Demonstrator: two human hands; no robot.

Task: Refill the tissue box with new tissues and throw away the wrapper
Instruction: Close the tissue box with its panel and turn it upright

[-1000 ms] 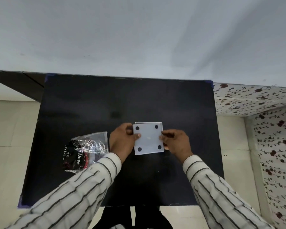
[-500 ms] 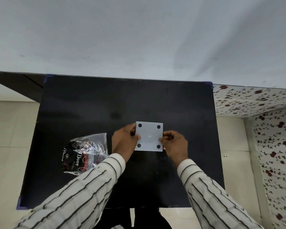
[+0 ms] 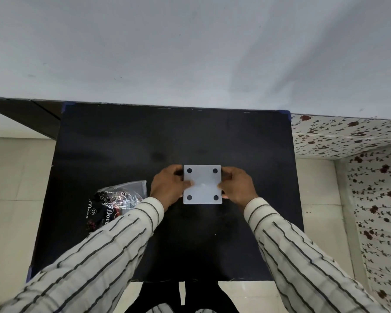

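Note:
A square white tissue box (image 3: 202, 184) is upside down at the middle of the black table (image 3: 122, 145), its flat base with black round feet in the corners facing me. My left hand (image 3: 168, 188) grips its left side with the thumb on the base. My right hand (image 3: 238, 185) grips its right side. The box's contents are hidden. A crumpled clear and black wrapper (image 3: 113, 202) with white lettering lies on the table to the left of my left hand, partly covered by my striped sleeve.
The table stands against a white wall (image 3: 190, 53). A surface with a floral cover (image 3: 348, 136) adjoins the table's right side. Pale tiled floor (image 3: 14, 188) shows to the left and right.
The box has been squared up and now lies level, base toward me. Both hands have shifted slightly up along its sides. The wrapper has stayed where it was.

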